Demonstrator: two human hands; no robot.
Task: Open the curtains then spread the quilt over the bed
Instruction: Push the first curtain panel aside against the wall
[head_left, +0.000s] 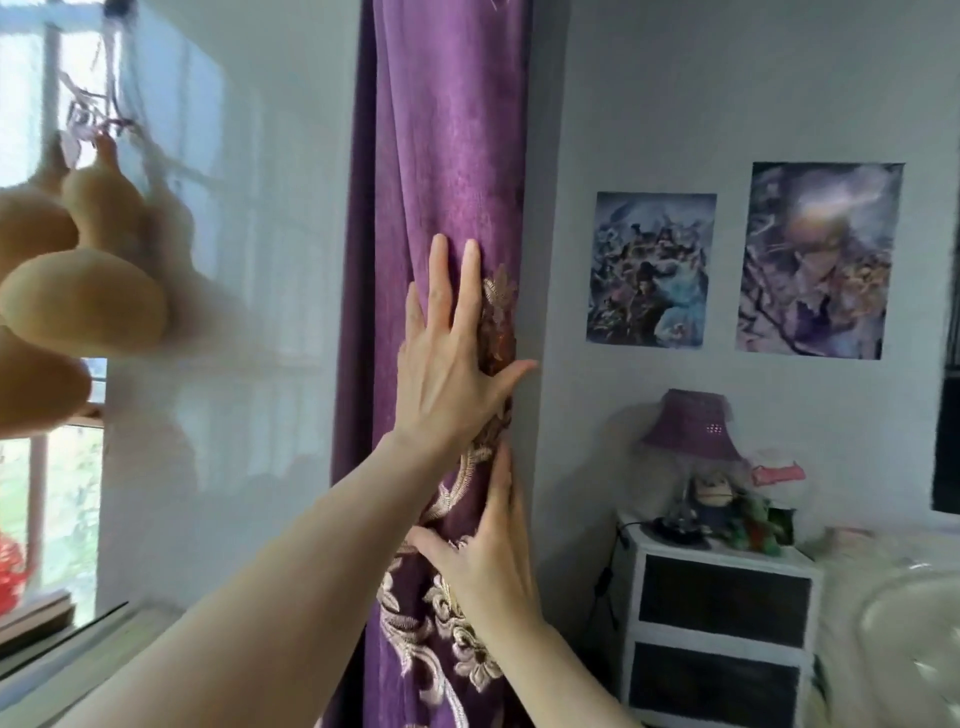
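The purple curtain (441, 208) is hanging bunched against the wall corner, so the opening looks nearly done. The left hand (447, 374) and right hand (483, 551) are pressing it flat, fingers released. The quilt is lying outside the view, unspread.
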